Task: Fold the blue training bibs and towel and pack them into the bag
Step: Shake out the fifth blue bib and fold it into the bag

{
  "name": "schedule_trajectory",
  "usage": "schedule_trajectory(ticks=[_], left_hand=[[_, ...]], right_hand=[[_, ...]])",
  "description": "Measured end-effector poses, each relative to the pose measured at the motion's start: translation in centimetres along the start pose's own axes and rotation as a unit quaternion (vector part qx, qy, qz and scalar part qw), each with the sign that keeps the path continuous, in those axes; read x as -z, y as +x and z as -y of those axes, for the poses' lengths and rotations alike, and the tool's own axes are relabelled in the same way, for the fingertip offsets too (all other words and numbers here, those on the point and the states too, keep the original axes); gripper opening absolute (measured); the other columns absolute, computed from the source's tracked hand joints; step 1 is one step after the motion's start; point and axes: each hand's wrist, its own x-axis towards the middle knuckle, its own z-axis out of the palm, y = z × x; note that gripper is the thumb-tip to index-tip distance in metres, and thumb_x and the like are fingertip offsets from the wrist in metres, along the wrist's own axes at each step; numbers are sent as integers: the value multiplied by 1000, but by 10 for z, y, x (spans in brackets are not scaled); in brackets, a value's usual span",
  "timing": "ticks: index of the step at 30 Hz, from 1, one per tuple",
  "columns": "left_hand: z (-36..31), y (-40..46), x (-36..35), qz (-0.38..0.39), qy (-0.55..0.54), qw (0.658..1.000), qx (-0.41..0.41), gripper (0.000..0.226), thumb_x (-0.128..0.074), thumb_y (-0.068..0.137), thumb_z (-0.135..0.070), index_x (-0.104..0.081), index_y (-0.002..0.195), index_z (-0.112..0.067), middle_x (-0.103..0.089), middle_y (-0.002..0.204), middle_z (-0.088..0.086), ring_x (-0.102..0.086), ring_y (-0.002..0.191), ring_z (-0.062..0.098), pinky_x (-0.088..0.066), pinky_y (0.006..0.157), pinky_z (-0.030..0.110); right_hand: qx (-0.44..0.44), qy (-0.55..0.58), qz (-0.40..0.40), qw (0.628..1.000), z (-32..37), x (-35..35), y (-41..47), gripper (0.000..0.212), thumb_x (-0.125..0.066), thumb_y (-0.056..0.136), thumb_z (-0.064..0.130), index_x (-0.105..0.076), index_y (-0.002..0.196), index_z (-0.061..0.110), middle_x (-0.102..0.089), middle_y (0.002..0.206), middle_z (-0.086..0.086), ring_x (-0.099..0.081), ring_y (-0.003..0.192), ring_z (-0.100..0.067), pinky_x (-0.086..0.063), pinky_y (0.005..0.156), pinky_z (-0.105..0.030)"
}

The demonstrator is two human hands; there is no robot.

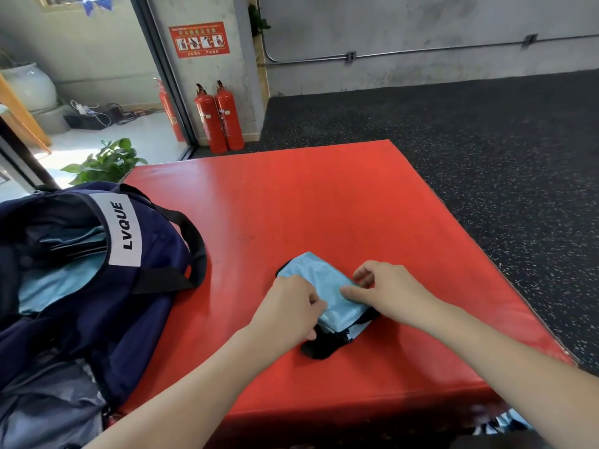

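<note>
On the broad red padded mat (324,202), bare to its far and right edges, you are finishing the fold of a light-blue mesh training bib with black trim (327,286), near centre. The open navy duffel bag (139,286), already holding blue cloth, sits touching the mat's left edge; next, probably lift the bundle leftward. Your left hand (285,312) and right hand (385,286) both pinch the bib.
</note>
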Motion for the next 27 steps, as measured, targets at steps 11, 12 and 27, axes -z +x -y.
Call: schedule_trajectory(ticks=[11,12,27], left_hand=[[31,17,27,-116,-23,990,-79,13,-80,81,-35,-77,91,-42,-52,121,-22,-45,116,1,-36,92,20],[39,19,30,-87,-73,991,-71,16,-82,79,-33,-78,90,-44,-46,133,-21,-39,125,0,-32,101,22],[57,-10,54,-85,-254,962,-57,15,-74,90,-14,-79,95,-28,-75,96,-21,-65,93,-10,-41,81,2]], right_hand=[[8,85,77,993,11,-4,7,19,-81,75,23,-75,94,23,-71,81,8,-63,71,-11,-50,67,-29],[16,113,85,990,12,-3,5,17,-80,75,18,-74,90,21,-68,74,9,-57,66,-9,-46,62,-28],[30,319,193,928,30,-1,-23,42,-85,78,10,-67,117,15,-75,101,-5,-71,91,-20,-59,76,-37]])
